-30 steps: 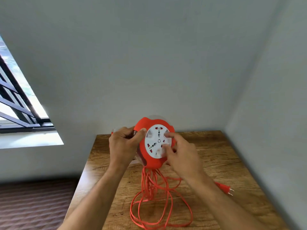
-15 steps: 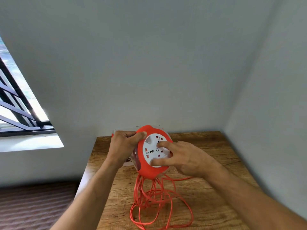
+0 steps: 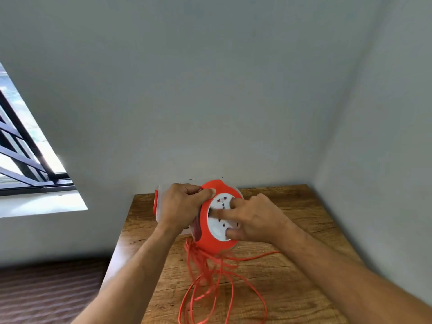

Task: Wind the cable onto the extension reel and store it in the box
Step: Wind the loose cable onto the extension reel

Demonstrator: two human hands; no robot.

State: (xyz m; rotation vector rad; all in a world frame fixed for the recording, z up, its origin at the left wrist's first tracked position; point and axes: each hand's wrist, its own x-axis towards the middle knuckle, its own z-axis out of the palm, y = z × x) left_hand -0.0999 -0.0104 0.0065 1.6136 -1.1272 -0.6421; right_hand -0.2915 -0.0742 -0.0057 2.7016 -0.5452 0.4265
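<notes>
Gripping the round orange plastic reel [image 3: 211, 239] with my left hand [image 3: 178, 208], my right hand [image 3: 253, 219] is pressing fingertips into its white hub; limp orange cable [image 3: 210, 284] is dangling, light.

Bright daylight from window [image 3: 28, 160] at left (overexposed); cable [image 3: 210, 284] motion-blurred; wide-angle bending at edges.
</notes>
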